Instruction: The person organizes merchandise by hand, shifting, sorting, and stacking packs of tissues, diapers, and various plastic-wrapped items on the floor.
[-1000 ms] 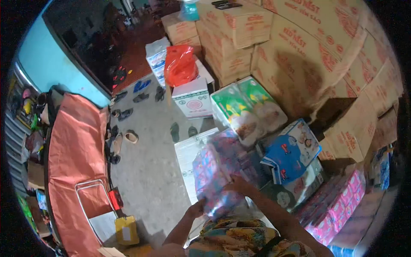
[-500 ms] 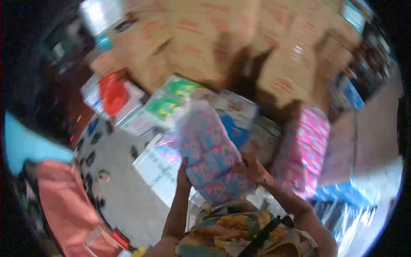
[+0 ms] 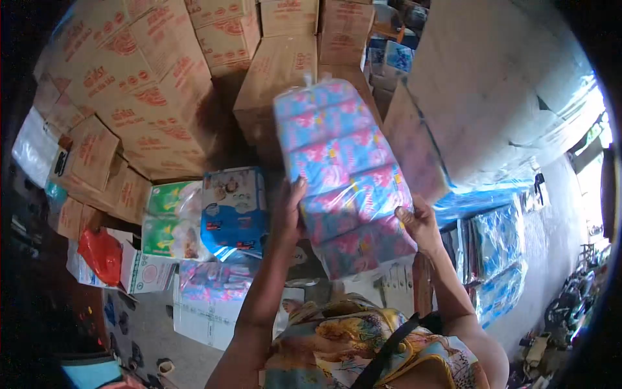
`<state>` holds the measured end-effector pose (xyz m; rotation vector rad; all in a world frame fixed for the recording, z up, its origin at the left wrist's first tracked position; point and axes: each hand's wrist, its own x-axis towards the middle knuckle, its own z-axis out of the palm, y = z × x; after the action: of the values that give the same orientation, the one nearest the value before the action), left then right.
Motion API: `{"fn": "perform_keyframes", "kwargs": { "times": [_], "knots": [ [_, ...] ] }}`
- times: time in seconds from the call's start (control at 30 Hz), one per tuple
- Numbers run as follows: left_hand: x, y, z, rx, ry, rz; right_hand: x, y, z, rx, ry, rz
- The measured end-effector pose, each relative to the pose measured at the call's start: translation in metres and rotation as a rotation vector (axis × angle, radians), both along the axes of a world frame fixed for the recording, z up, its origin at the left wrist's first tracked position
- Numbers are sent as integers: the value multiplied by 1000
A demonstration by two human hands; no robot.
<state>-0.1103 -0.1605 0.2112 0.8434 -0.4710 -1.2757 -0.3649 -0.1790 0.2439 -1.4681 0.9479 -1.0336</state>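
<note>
A long bundle of blue-and-pink packs in clear plastic wrap [image 3: 350, 162] is held up in front of the person's body, in mid-air and tilted, its top leaning toward the left. The left hand [image 3: 293, 204] presses against its left edge, thumb on the front face, while the right hand [image 3: 420, 223] grips the lower right side, thumb also in front; both are closed around the bundle. Below it the person wears a yellow, teal and brown patterned garment [image 3: 353, 340] with a black strap [image 3: 387, 363] slanting across it.

Just beyond the left forearm I see a blue-and-white plastic pack with a picture on it [image 3: 232, 217], and beside that a green-and-white plastic-wrapped pack [image 3: 167, 223]. Nearer the person, a second pink-and-blue wrapped bundle [image 3: 210, 282] lies on a white cardboard box [image 3: 204, 319]. Farther left, a crumpled red plastic bag [image 3: 100, 256] sits by a white carton with a round printed mark [image 3: 149, 272].

Behind all this rise stacked brown cardboard boxes with red lettering [image 3: 152, 84] (the print is sideways on several). On the right stands a large, pale, plastic-covered stack [image 3: 499, 84], with blue-and-white wrapped packs [image 3: 499, 240] near its foot.
</note>
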Motion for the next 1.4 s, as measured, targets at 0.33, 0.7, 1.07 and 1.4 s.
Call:
{"fn": "perform_keyframes", "kwargs": {
  "times": [0.33, 0.7, 1.07, 1.4],
  "knots": [
    [-47, -28, -58, 64, -329, -3, -38, -43, -102, 199, 208, -112],
    [-50, -59, -92, 161, -392, -236, -8, -30, -52, -18, 399, -113],
    [-49, -52, -136, 137, -507, 77, 50, 59, 163, -1047, 6, 79],
    [-4, 49, -133, 291, -618, 426, 125, 81, 182, -1078, -705, 362]
  ]
}}
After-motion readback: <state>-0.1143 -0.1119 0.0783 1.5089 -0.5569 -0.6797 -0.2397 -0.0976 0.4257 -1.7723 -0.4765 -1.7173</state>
